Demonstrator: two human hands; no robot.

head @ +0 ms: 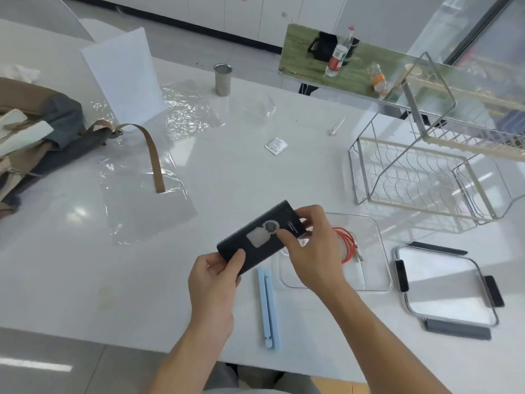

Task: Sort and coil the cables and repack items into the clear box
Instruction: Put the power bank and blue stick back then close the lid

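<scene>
Both hands hold dark power bank (261, 236) above tabletop (227, 172), just left of clear box (377, 237).
Left hand (214, 275) pinches near-left end, thumb on top.
Right hand (308, 245) curled round far-right end, over box; two-end hold likely to steady it for lowering in.
Orange cable (348, 243) coiled inside box already.
Lid (447, 291) lies right of box, off, leaving opening free.
Blue stand (268, 308) near, flat on tabletop, unpacked.

Your left hand (216, 275) and right hand (308, 245) grip a dark power bank (255, 237) above the white table (227, 172). An orange cable (348, 243) lies coiled in the clear box (377, 251); its lid (446, 288) sits just beside.
</scene>
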